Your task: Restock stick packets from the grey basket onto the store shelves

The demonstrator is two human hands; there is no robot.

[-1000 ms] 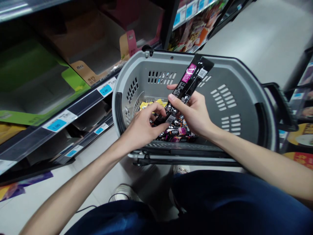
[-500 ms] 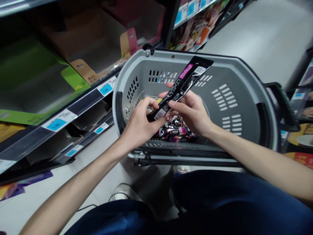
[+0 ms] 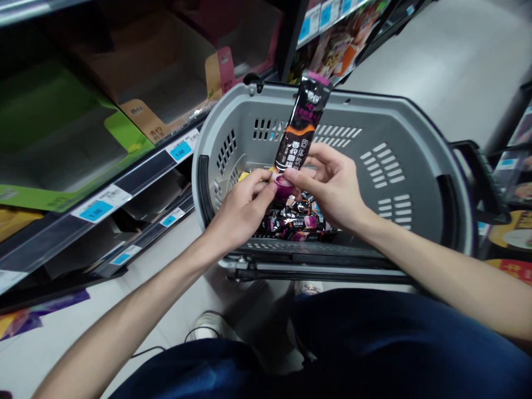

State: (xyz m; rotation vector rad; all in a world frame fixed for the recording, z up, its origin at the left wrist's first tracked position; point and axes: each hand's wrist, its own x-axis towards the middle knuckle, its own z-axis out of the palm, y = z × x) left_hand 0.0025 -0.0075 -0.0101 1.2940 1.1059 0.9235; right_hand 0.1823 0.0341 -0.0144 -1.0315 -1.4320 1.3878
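Both hands hold one coffee sachet [image 3: 300,130], a slim black stick pack with a magenta top edge, an orange band and a printed purple cup. It tilts up and slightly right above the basket. My left hand [image 3: 245,208] pinches its lower left edge between thumb and fingers. On the lower right side, my right hand [image 3: 332,185] grips it with the thumb on the printed front. Beneath the hands, several similar black and purple sachets [image 3: 295,224] lie in the grey shopping basket [image 3: 428,166]. A bit of yellow packaging shows behind my left hand.
To the left, shelves hold open display boxes, one green [image 3: 120,133] and one tan [image 3: 145,119], above blue price tags [image 3: 180,151]. The basket's black handle [image 3: 482,180] sticks out at right. My legs and shoes are below the basket.
The sachet has been turned over, from its text-and-barcode back to its printed front, and now stands more upright. Both hands keep hold near its lower end; the basket has hardly moved.
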